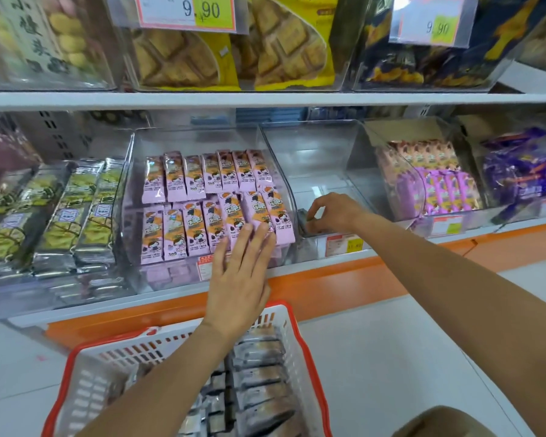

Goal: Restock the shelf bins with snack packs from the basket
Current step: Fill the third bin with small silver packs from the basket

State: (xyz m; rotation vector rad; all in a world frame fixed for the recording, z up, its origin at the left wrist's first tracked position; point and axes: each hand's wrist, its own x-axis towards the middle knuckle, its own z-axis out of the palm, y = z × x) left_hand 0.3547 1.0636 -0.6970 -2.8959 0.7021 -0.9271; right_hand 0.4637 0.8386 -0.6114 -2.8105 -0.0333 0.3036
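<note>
**Nearly bare bin takes a pack from the right hand**

Widest in view is the white shelf point(328, 283) with its orange front edge, carrying a row of clear plastic bins. Right of centre, the clear bin point(312, 152) is almost bare. Its left neighbour, the pink-pack bin point(130, 197), is full, with pink snack packs point(196, 222) in two rows.

Nearer, below the shelf edge, stands the white basket point(309, 357) with a red rim. The silver-grey snack packs point(259, 373) waiting to be shelved lie stacked in it, mostly along its right side.

The left hand point(237, 279) is flat, its fingers point(249, 241) straight and slightly apart at the near right of the pink-pack bin. Whether they touch its plastic front or the packs I cannot tell.

The right hand point(334, 212) reaches into the near left corner of the bare bin. Its fingers are curled, with thumb and fingertips pinching a small grey pack point(303, 220) against the bin's left wall.

By the look of them, the packs are light and wrapped in slick, crinkly film, probably over something brittle. The best hold is likely across the long edges at the middle, not by the sealed ends, with a gentle squeeze. A few could be lifted together, pressed flat so that none slides out.
</note>
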